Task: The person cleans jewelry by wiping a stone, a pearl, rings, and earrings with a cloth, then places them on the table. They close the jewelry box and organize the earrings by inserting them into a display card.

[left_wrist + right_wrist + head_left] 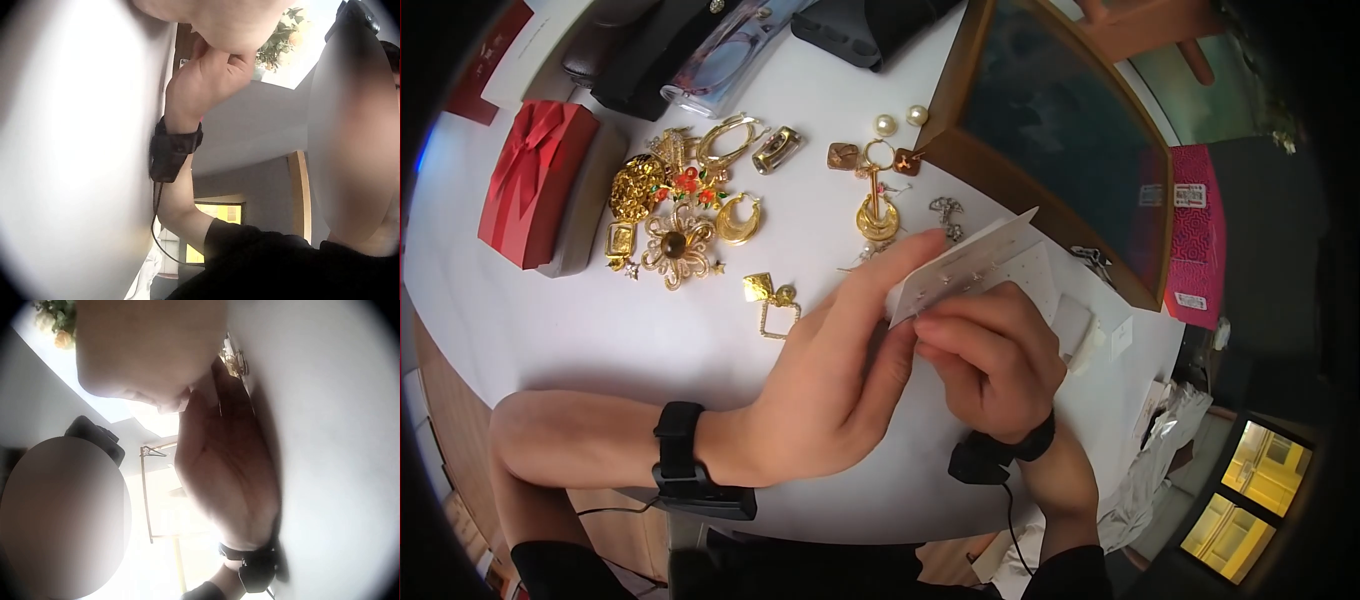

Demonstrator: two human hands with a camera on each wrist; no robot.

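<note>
A white card with several small stud earrings on it is held up tilted over the table. My left hand grips it at its left side, index finger stretched along the edge and thumb below. Curled in at the card's lower edge, my right hand pinches there with thumb and index finger; what lies right between those fingertips is hidden. A clear sheet with small dots shows behind the card. Nearest the left hand on the table lies a gold square drop earring.
Gold brooches and hoop earrings cluster at the left, beside a red gift box with a bow. More earrings and two pearls lie mid-table. A wood-framed box stands at the back right; glasses cases lie behind.
</note>
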